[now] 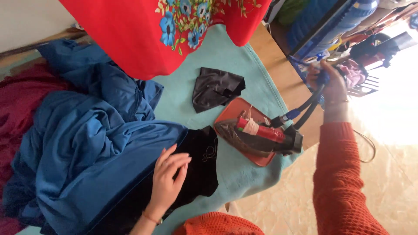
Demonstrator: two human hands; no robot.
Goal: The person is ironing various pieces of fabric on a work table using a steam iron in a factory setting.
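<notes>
An orange knitted sleeve (344, 187) fills the lower right, closest to the lens. At far left a heap of blue cloth (87, 139) spills over the teal pad (226, 56). The left hand (167, 180) lies flat on black fabric (202, 159), fingers loosely spread. Just beside it an iron (261, 135) rests on an orange mat (237, 111). Farther right, the right hand (331, 85) is curled around the iron's hoses (311, 102).
</notes>
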